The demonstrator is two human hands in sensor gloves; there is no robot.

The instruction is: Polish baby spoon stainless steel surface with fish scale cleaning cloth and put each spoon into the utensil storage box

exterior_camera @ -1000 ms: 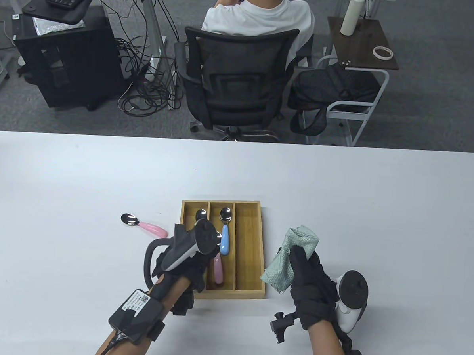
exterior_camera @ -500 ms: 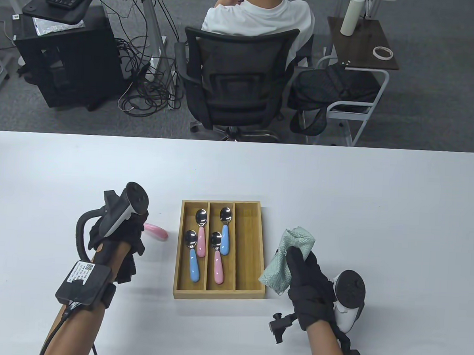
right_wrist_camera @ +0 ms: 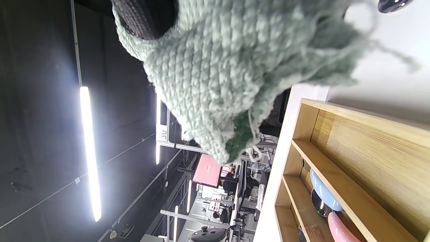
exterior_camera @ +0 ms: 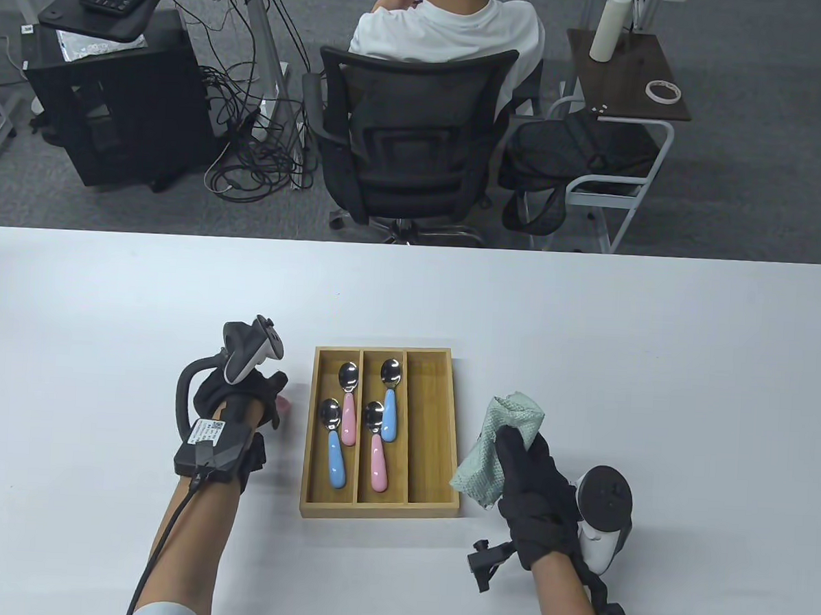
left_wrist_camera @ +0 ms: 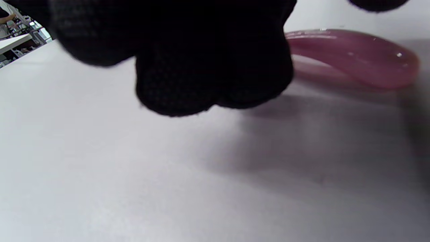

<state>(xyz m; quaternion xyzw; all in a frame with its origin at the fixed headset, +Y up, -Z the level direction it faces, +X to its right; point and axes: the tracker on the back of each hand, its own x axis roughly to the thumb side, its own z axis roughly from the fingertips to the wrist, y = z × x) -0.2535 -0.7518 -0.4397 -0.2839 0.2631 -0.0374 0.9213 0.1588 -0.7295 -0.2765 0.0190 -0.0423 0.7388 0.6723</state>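
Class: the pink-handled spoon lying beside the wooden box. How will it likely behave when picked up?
The pink-handled spoon looks rigid, so it should lift in one piece. Its glossy, rounded handle may slip between gloved fingers. Lying low on the table, it probably needs a pinch from the sides.

Bright, even overhead light; left wrist view blurred up close.

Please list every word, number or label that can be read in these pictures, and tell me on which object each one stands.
"30": on a white tag fixed to a metal frame in the background of the right wrist view.
White label with a QR code and small print on the wrist unit of the left hand: too small to read.
White sticker on the black cabinet in the table view: too small to read.
No other text is legible.
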